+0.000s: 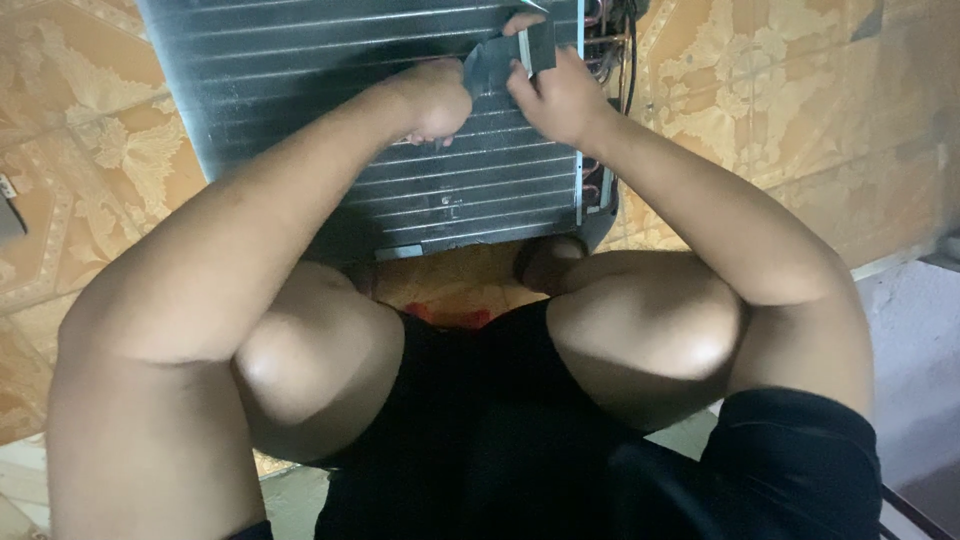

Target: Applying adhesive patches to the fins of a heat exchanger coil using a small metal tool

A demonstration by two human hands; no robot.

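A grey finned coil unit [300, 70] with thin horizontal tubes lies on the patterned floor in front of my knees. My left hand [432, 100] is closed into a fist over the fins near the unit's upper middle. My right hand [556, 95] grips a dark flat strip, like tape or a thin sheet [500, 58], and presses it against the coil near its right edge. Both hands touch the strip. Copper pipes and wires [610, 45] run along the right side of the unit.
Orange patterned floor tiles [780, 90] surround the unit. My bare knees [320, 350] and black shorts fill the lower view. A pale raised ledge [915, 330] lies at the right. A small grey object [8, 210] sits at the left edge.
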